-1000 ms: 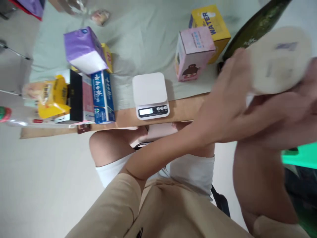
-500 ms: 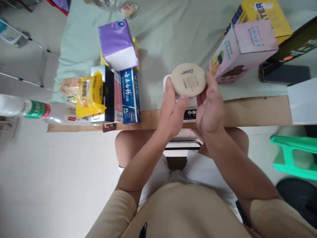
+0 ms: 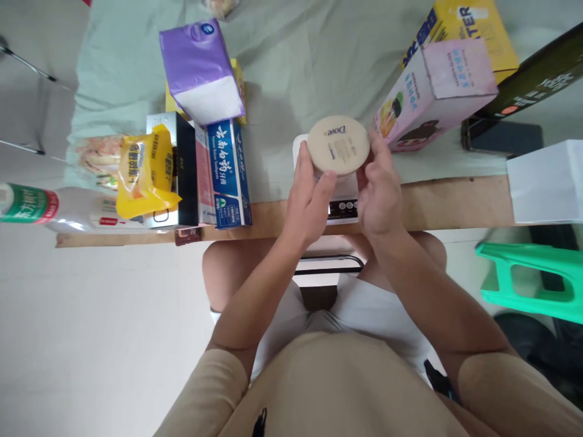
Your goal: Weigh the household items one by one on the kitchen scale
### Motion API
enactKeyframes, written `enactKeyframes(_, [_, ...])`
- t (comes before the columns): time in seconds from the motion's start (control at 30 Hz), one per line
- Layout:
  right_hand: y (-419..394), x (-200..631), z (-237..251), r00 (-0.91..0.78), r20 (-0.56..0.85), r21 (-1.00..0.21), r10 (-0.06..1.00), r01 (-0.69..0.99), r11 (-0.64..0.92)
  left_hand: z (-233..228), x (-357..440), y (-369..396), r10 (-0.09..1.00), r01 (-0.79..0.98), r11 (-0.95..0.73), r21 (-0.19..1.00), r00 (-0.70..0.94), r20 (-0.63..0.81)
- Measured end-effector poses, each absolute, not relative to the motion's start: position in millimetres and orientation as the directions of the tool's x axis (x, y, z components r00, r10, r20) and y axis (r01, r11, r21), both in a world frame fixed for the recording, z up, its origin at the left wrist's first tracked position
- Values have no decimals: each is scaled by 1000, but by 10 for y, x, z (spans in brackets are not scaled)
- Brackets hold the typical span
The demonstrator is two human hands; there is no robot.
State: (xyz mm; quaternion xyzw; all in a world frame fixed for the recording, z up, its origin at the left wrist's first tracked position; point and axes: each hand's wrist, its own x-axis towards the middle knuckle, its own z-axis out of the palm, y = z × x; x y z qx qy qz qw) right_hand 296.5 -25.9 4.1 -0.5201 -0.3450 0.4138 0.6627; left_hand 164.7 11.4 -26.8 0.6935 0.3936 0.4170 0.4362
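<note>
A round cream-coloured Dove tub, its printed lid facing up, is held between my two hands. My left hand grips its left side, with the thumb at the near edge. On the other side, my right hand has its fingers curled against the rim. Beneath the tub is a white digital scale with a dark button panel, partly covered by the hands and the tub. Whether the tub touches the scale, I cannot tell.
To the left stand a blue toothpaste box, a purple tissue pack, a yellow snack packet and a clear bottle. A pink box, a yellow box and a white box are on the right. A green stool is below.
The view has shifted, so the things on the table appear farther left. Both hands keep hold of the Dove tub in nearly the same pose.
</note>
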Motion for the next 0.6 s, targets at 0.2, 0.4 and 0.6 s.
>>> enactKeyframes(0.2, [-450, 3212, -13, 613, 59, -983, 788, -102, 154, -175, 1224, -26, 929, 55, -323, 945, 211, 305])
enactKeyframes(0.4, [-538, 3293, -120, 768, 122, -990, 628, 50, 132, 74, 1104, -44, 966, 137, -259, 956, 58, 253])
enactKeyframes(0.6, [-475, 3217, -126, 718, 93, -995, 690, 46, 86, 40, 1248, 46, 966, 99, -258, 961, 20, 257])
